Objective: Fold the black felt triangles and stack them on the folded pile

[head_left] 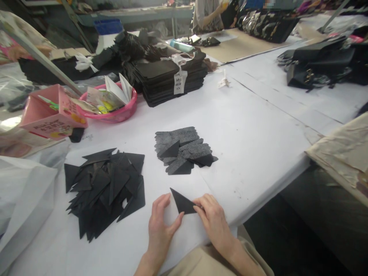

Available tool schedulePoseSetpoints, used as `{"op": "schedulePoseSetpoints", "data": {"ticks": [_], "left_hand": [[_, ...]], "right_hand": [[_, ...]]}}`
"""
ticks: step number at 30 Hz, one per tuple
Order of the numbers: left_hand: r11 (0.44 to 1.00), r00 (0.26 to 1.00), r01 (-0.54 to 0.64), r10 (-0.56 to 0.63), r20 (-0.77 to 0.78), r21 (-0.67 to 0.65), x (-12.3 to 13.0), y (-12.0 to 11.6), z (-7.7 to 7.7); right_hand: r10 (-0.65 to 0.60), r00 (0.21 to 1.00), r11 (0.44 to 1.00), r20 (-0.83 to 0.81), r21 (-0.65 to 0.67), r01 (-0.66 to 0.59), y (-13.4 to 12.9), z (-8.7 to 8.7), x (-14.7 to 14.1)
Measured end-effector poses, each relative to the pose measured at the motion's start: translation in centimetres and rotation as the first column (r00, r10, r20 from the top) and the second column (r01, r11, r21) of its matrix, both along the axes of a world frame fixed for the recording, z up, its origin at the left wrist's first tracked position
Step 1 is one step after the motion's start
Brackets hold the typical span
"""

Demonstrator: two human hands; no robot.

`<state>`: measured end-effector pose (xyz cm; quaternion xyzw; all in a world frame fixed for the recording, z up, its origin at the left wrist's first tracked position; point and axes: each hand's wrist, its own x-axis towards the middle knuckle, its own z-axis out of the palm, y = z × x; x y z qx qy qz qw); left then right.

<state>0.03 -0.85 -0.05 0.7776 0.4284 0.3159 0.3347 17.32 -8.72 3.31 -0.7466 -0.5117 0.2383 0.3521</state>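
A black triangular piece [183, 203] is between my hands near the table's front edge. My right hand [212, 216] pinches its right corner between thumb and fingers. My left hand [162, 222] is spread, its thumb tip at the lower edge of the piece and its fingers apart from it. A heap of black triangular pieces [106, 188] lies to the left. Beyond my hands is a smaller pile of grey speckled strips [186, 142], with a few black folded parts among them.
A pink box [51, 115] and a pink basket [120, 114] stand at the back left. Behind is a tied stack of black sheets [161, 82]. Black bags [324, 63] lie at the far right. A person [207, 17] is across the table [250, 134].
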Motion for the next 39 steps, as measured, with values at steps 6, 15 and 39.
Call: {"op": "schedulePoseSetpoints", "data": {"ticks": [6, 15, 39], "left_hand": [[0.703, 0.896, 0.157, 0.193, 0.399, -0.693, 0.4, 0.7, 2.0], [0.591, 0.907, 0.025, 0.325, 0.267, -0.807, 1.9, -0.1, 4.5], [0.465, 0.605, -0.199, 0.751, 0.265, -0.863, -5.1, 5.8, 4.1]], "right_hand": [[0.035, 0.889, 0.999, -0.456, -0.013, -0.047, 0.4, 1.8, 0.1], [-0.115, 0.692, 0.972, -0.712, -0.224, -0.069, 0.6, 1.2, -1.1], [-0.019, 0.972, 0.993, 0.236, 0.121, -0.01, 10.2, 1.5, 10.0]]}}
